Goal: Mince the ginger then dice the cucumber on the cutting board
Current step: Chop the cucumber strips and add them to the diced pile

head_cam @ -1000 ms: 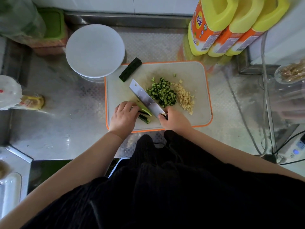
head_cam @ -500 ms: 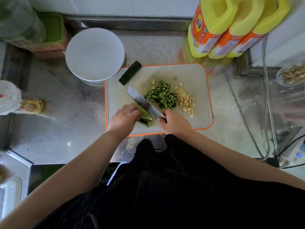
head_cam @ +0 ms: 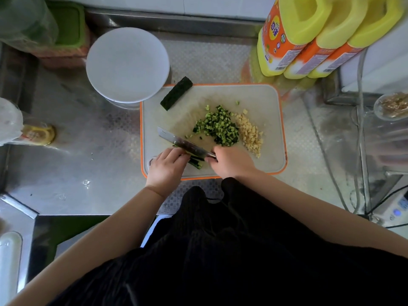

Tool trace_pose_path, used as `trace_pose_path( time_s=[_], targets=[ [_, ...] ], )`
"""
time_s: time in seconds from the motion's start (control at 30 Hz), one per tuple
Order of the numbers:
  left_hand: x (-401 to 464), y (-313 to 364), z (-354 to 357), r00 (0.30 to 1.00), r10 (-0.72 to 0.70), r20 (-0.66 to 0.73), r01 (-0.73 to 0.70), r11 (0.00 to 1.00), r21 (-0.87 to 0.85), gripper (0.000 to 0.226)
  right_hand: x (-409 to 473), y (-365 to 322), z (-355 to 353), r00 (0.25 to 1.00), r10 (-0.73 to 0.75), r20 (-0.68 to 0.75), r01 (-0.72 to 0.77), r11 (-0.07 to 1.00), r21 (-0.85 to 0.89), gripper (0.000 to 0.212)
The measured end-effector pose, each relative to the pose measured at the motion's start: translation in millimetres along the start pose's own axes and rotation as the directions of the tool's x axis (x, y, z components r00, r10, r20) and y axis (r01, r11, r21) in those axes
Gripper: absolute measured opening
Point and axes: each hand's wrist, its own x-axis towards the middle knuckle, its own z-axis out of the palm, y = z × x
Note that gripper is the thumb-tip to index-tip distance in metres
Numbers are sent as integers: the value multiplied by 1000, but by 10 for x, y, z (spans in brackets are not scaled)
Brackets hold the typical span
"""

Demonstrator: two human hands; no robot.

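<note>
Slicing: a person dices cucumber at the near edge of the cutting board [head_cam: 260, 96]
Right hand [head_cam: 231, 161]: fingers curled round the handle of the knife [head_cam: 183, 143], blade angled toward the board's left edge and down across the strips; the grip sits close to the blade, probably for control
Left hand [head_cam: 165, 167]: fingers bent over the cucumber strips [head_cam: 195, 162], pinning them beside the blade so they cannot roll; fingertips look tucked back from the edge
Diced cucumber [head_cam: 217, 127]: heaped mid-board, pushed clear of the cutting spot
Minced ginger [head_cam: 250, 135]: pale pile touching the dice on the right side, toward the board's right edge; that step looks finished
Uncut cucumber piece [head_cam: 176, 93]: dark length overhanging the far left corner, seemingly parked for its turn
White plate [head_cam: 127, 64]: off the far left corner, likely waiting for the results
Yellow bottles [head_cam: 309, 36]: lined up beyond the far right corner
</note>
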Motion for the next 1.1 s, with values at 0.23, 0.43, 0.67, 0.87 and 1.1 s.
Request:
trace_pose_path(
  time_s=[0.23,0.43,0.67,0.87,1.1],
  targets=[
    [26,36,-31,998,8,-68,-11,999,-42,20,52,17,-21,998,-6,64,8,1000,-28,35],
    [24,17,3,999,-24,-42,23,999,-41,17,53,-2,-27,996,-23,87,29,997,-66,36],
    [26,15,8,999,-16,-44,14,999,-33,22,55,-28,-50,992,3,130,9,996,-93,39],
    [-9,-7,20,999,-3,-39,1,999,-35,26,34,-117,-79,985,33,167,-16,995,-103,40],
    [-10,22,20,998,-14,-64,10,998,-59,24,2,-165,-46,987,31,155,-17,996,-90,30]
  ],
)
